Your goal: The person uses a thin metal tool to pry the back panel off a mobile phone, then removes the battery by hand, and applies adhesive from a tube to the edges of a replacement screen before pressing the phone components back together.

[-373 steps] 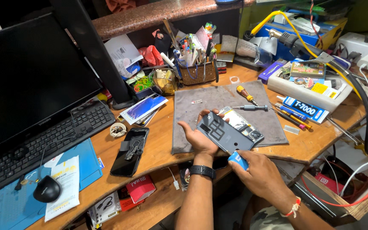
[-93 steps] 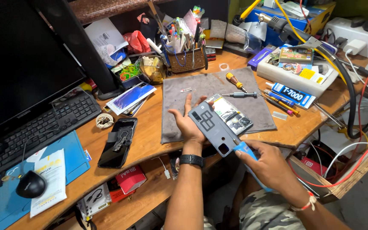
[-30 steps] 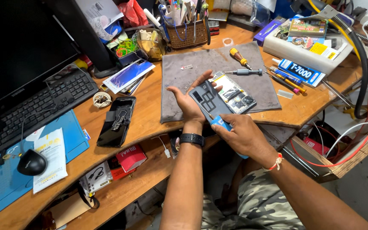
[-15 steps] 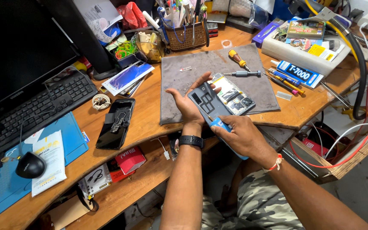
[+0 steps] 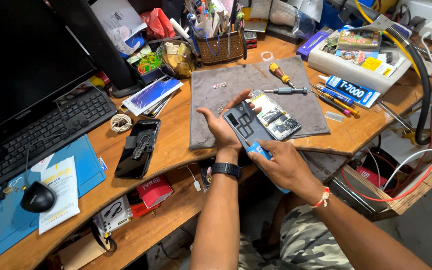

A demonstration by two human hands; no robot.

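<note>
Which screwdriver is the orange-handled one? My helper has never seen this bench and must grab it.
Find the grey mat on the wooden desk. Near its far right edge lie two screwdrivers; the orange-handled one is the farther, stubbier one, while its neighbour is all metal.

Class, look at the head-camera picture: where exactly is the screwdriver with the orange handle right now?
The orange-handled screwdriver lies on the grey mat, towards its far right corner, just beyond the grey-handled screwdriver and the opened phone; neither hand touches it.
</note>
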